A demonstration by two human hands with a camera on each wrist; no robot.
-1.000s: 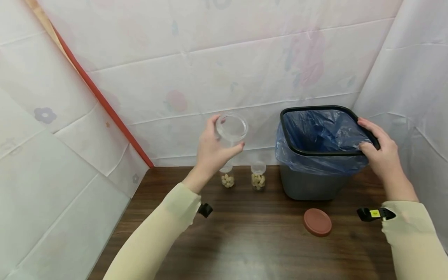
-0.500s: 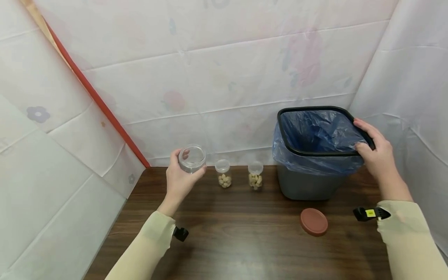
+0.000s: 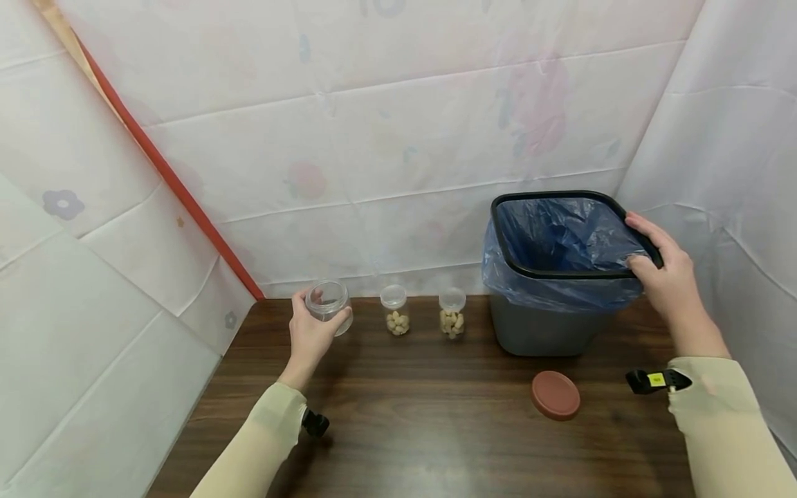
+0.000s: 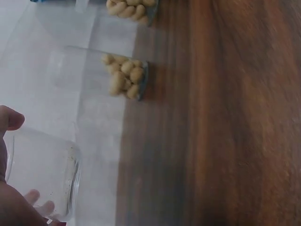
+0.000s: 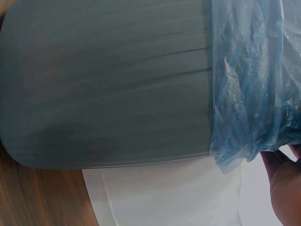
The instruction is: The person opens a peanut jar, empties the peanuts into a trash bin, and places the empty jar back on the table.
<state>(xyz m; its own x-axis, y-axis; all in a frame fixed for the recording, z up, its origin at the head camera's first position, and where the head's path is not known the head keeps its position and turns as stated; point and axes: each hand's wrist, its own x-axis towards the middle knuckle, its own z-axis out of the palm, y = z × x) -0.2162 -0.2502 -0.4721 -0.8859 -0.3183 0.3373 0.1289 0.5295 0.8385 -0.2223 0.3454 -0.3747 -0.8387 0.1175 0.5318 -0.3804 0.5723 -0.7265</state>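
Observation:
My left hand [image 3: 311,336] grips a clear, lidless jar [image 3: 337,319] at the back left of the table; only a few specks show inside its wall in the left wrist view. My right hand [image 3: 671,277] holds the black rim [image 3: 585,274] of a grey trash bin [image 3: 542,332] at its right corner. A blue plastic bag [image 5: 244,84] lines the bin and folds down over its outside. Right of the held jar stand two small clear jars, the nearer [image 3: 397,315] and the farther [image 3: 452,315], each partly filled with pale nuts.
A round reddish-brown lid [image 3: 556,395] lies flat on the dark wooden table [image 3: 398,415] in front of the bin. White patterned cloth [image 3: 386,138] hangs close behind and on both sides. A red strip [image 3: 180,187] slants down the left corner.
My left hand has carried the clear jar left and down, from above the two nut jars to their left, near the table. My right hand stays on the bin rim.

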